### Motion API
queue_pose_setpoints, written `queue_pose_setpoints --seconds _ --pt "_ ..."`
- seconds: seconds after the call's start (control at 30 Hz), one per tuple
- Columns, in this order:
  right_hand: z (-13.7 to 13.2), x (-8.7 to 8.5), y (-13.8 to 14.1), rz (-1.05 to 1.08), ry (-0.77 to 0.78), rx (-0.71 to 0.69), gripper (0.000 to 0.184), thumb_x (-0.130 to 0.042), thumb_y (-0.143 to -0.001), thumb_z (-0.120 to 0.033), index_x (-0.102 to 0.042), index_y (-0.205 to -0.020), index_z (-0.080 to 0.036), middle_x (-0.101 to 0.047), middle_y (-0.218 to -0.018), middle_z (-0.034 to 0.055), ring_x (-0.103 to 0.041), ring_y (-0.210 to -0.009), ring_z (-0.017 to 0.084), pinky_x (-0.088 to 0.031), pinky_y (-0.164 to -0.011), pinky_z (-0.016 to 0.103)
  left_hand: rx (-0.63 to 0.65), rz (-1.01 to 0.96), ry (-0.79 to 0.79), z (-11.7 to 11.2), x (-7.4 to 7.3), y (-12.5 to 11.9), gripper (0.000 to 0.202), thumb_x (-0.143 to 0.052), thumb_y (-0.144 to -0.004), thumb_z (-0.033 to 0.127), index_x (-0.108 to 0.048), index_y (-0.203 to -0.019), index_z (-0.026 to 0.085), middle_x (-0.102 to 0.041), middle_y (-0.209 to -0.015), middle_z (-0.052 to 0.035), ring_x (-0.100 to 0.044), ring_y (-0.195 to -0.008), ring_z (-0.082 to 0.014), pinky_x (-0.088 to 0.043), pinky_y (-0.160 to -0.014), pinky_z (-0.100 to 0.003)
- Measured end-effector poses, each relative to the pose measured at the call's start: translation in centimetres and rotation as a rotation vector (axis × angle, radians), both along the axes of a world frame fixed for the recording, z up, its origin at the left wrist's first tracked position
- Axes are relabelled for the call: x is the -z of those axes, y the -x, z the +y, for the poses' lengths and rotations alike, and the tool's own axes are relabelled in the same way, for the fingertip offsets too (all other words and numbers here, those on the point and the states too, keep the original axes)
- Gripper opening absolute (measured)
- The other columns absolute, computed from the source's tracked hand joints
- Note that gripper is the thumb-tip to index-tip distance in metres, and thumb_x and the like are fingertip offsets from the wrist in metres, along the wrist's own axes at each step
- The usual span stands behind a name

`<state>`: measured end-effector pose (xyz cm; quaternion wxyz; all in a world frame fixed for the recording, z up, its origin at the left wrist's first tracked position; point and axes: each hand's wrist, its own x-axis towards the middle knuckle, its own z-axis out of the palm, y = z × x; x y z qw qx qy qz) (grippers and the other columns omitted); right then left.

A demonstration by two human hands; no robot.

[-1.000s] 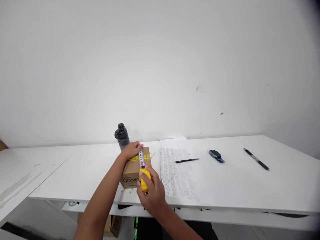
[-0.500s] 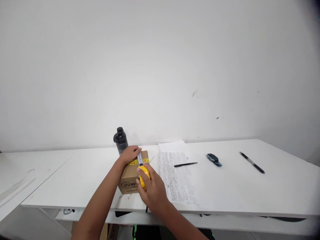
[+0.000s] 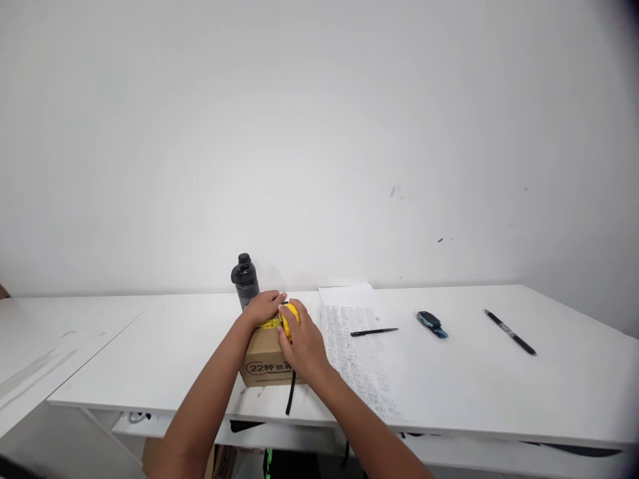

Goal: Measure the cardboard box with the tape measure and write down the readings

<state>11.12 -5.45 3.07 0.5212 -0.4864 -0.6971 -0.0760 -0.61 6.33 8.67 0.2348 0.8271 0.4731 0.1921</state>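
Observation:
A small brown cardboard box (image 3: 264, 349) with dark printing on its front and yellow tape across its top sits near the front of the table. My left hand (image 3: 263, 308) is curled over the far left of its top, its thumb close to the tape measure; its fingertips are partly hidden. In my right hand (image 3: 308, 342) is a yellow tape measure (image 3: 288, 320), held over the box's far right part beside the left thumb. No drawn-out blade shows between the hands. From the tape measure a black strap (image 3: 291, 392) hangs down in front of the box.
A dark bottle (image 3: 245, 283) stands just behind the box. Right of it lie printed sheets (image 3: 349, 352) with a black pen (image 3: 374, 332) on top. Farther right are a dark blue object (image 3: 432, 324) and a thicker black pen (image 3: 510, 332). A white wall (image 3: 319, 166) rises behind the table.
My right hand has moved the tape measure away from me, up to my left hand. The blade that was stretched over the box no longer shows, and the strap now hangs in view.

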Motion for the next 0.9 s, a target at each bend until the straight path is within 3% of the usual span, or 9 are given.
queue_pose_setpoints --seconds 0.17,0.3,0.37,0.53,0.67,0.73,0.9 --pt "-0.3 0.9 -0.3 0.463 -0.034 -0.124 0.045 -0.049 -0.09 -0.029 -0.039 -0.134 -0.024 -0.04 -0.14 0.0117 -0.041 -0.129 0.023 -0.044 -0.1 0.041 0.022 -0.017 -0.066 0.4 0.4 0.3 0.049 -0.042 -0.08 0.064 -0.054 -0.067 0.019 -0.06 -0.071 -0.0026 -0.052 -0.068 -0.0184 -0.036 -0.058 -0.028" --pt "-0.1 1.2 -1.2 0.945 0.15 -0.257 0.067 -0.056 -0.086 -0.041 -0.025 -0.142 -0.025 -0.042 -0.14 0.0113 -0.049 -0.121 0.023 -0.046 -0.097 0.039 0.047 -0.121 -0.015 0.9 0.3 1.2 0.047 -0.049 -0.077 0.063 -0.049 -0.062 0.019 -0.052 -0.063 0.0006 -0.045 -0.06 -0.0152 -0.033 -0.055 -0.027" --pt "0.3 1.3 -1.6 1.07 0.249 -0.336 0.075 -0.062 -0.082 -0.044 -0.024 -0.143 -0.025 -0.048 -0.133 0.0107 -0.055 -0.113 0.022 -0.048 -0.094 0.038 0.043 -0.183 0.027 1.1 0.1 2.0 0.046 -0.051 -0.076 0.062 -0.047 -0.061 0.019 -0.047 -0.06 0.0021 -0.042 -0.057 -0.0137 -0.031 -0.054 -0.027" --pt "1.2 1.1 -0.8 1.05 0.328 -0.481 0.065 -0.071 -0.072 -0.042 -0.045 -0.127 -0.022 -0.058 -0.114 0.0068 -0.059 -0.098 0.02 -0.05 -0.087 0.036 -0.048 -0.377 0.079 1.2 0.0 4.7 0.046 -0.057 -0.074 0.06 -0.042 -0.061 0.019 -0.04 -0.058 0.0047 -0.038 -0.054 -0.0115 -0.03 -0.051 -0.025" --pt "1.9 -0.7 1.5 0.985 0.369 -0.505 0.056 -0.068 -0.075 -0.047 -0.05 -0.121 -0.022 -0.06 -0.103 0.0045 -0.06 -0.088 0.019 -0.052 -0.08 0.034 -0.133 -0.579 0.179 0.6 0.7 7.2 0.046 -0.057 -0.074 0.063 -0.042 -0.066 0.02 -0.043 -0.057 0.0056 -0.041 -0.052 -0.0115 -0.035 -0.052 -0.025" --pt "2.4 -1.9 2.9 0.946 0.357 -0.477 0.053 -0.068 -0.074 -0.048 -0.053 -0.118 -0.022 -0.061 -0.103 0.0044 -0.06 -0.089 0.019 -0.052 -0.08 0.033 -0.154 -0.677 0.201 0.1 1.2 8.5 0.044 -0.057 -0.075 0.062 -0.046 -0.071 0.019 -0.048 -0.061 0.0045 -0.045 -0.055 -0.0128 -0.039 -0.055 -0.026" --pt "3.5 -4.1 5.7 0.744 0.361 -0.513 0.049 -0.068 -0.073 -0.047 -0.058 -0.114 -0.022 -0.063 -0.1 0.003 -0.06 -0.087 0.019 -0.051 -0.081 0.034 -0.263 -0.848 0.083 -1.7 3.8 11.7 0.042 -0.051 -0.08 0.059 -0.057 -0.081 0.017 -0.061 -0.076 -0.0002 -0.054 -0.072 -0.0175 -0.045 -0.069 -0.03"
